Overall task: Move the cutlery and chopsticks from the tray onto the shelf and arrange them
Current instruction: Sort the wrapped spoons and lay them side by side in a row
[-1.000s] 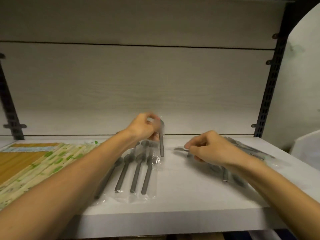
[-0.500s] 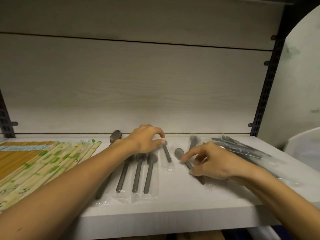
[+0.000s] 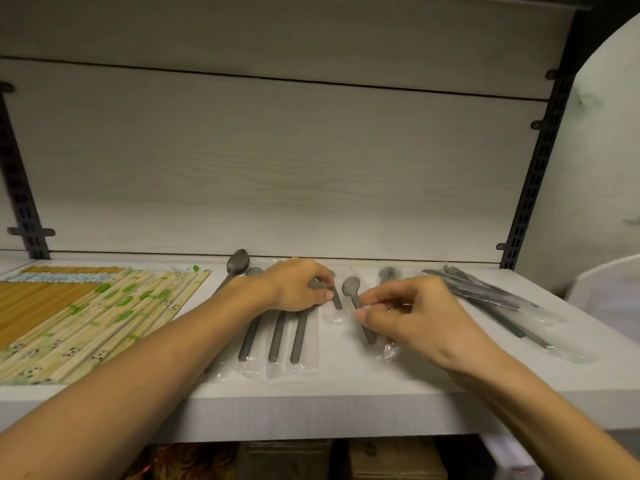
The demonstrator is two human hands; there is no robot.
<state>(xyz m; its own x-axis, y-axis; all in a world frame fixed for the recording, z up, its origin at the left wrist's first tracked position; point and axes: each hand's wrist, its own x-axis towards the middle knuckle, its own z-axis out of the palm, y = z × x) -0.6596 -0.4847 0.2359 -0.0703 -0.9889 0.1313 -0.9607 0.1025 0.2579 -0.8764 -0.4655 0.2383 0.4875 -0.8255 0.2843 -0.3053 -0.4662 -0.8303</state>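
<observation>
From my head camera, both my hands are down on the shelf (image 3: 346, 407). My left hand (image 3: 294, 289) pinches a short grey spoon (image 3: 335, 299) in its clear sleeve, thumb and fingertips closed on its neck, the handle poking out toward my right hand. My right hand (image 3: 412, 317) pinches a second short spoon (image 3: 353, 289), thumb and forefinger on the handle just below the bowl, which lies free between my two hands. The two spoons are just beside each other, not quite parallel.

Under and behind my left hand lie the long spoons (image 3: 277, 337), side by side in their wrappers, handles toward the shelf edge; one more bowl (image 3: 238, 262) shows beyond my left wrist. Left of my left forearm are the chopsticks (image 3: 104, 323), packed in rows. Right of my right hand is a heap of wrapped cutlery (image 3: 485, 299), lying askew; I cannot tell which pieces they are. The tray is not in view.

I judge I am lining up the short spoons beside the long ones. The sleeves look slippery, so a spoon could slide inside its wrapper or skew as I let go. My left wrist sits over the long row, and dragging it could knock that row crooked.
</observation>
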